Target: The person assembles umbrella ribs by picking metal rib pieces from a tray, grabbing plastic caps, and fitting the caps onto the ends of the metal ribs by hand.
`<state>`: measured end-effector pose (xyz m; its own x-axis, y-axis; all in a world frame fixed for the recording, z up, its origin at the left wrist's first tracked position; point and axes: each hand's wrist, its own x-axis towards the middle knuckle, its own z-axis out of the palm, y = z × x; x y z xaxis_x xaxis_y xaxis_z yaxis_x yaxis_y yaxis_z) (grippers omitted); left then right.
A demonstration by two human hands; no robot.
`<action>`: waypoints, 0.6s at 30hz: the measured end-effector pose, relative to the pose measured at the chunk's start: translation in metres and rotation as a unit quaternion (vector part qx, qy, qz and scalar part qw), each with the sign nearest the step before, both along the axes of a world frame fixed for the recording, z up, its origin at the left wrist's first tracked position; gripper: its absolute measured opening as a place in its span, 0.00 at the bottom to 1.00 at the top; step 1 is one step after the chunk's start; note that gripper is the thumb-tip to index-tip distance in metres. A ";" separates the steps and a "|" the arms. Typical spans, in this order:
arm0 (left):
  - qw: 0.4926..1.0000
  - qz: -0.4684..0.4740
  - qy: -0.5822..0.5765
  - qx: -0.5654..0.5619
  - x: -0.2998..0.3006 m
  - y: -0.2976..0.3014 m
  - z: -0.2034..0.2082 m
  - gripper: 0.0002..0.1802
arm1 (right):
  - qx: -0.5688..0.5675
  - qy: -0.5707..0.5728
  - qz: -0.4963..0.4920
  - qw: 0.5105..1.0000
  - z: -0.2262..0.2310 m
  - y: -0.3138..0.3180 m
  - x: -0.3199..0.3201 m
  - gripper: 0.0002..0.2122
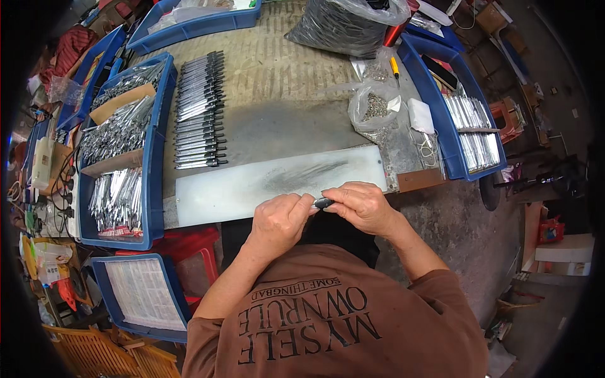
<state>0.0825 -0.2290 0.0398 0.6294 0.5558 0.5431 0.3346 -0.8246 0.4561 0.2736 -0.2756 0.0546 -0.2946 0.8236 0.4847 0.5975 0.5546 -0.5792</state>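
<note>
In front of my chest, over the near edge of a white board (233, 189), my two hands meet at a small black-ended piece (323, 203). My left hand (277, 220) pinches its left side, where a little light-coloured material shows. The fingers of my right hand (360, 206) close on the right side of the black part. Most of the piece is hidden by my fingers, so its kind cannot be told. Beyond the board, on the left, slim silver rods with black ends (200, 113) lie side by side in a long row. Dark smudges mark the board.
A blue tray (157, 157) of silver parts, split by cardboard, stands left; another blue tray (455, 154) stands right. A bag of black pieces (343, 28), a bag of small metal parts (378, 106) and a yellow-handled tool (395, 66) lie farther back. A red stool (205, 246) is below left.
</note>
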 end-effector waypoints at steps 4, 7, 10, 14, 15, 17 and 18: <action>1.000 -0.007 -0.002 0.005 0.001 -0.001 -0.001 0.09 | -0.002 0.004 0.011 1.000 0.000 0.000 0.003 0.13; 1.000 -0.013 -0.001 0.013 0.001 -0.002 -0.002 0.09 | -0.002 0.015 0.028 0.999 0.000 0.000 0.004 0.12; 1.000 -0.016 -0.008 0.023 0.001 -0.003 -0.004 0.09 | 0.009 -0.009 0.043 0.999 0.007 -0.002 0.003 0.12; 0.999 -0.019 -0.031 0.036 0.002 -0.003 -0.004 0.09 | 0.031 -0.042 0.040 0.998 0.009 -0.005 0.001 0.12; 0.998 -0.021 -0.038 0.035 0.003 -0.004 -0.004 0.09 | 0.038 -0.044 0.033 0.998 0.008 -0.006 0.001 0.11; 0.999 -0.022 -0.031 0.029 0.002 -0.004 -0.002 0.09 | 0.021 -0.030 0.033 0.999 0.009 -0.006 0.001 0.11; 0.999 -0.024 -0.024 0.023 0.001 -0.005 -0.002 0.09 | 0.005 -0.016 0.034 0.999 0.010 -0.006 0.001 0.11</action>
<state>0.0837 -0.2335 0.0379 0.6264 0.4996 0.5984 0.2733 -0.8597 0.4316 0.2745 -0.2814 0.0648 -0.3652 0.7961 0.4826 0.5770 0.6003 -0.5538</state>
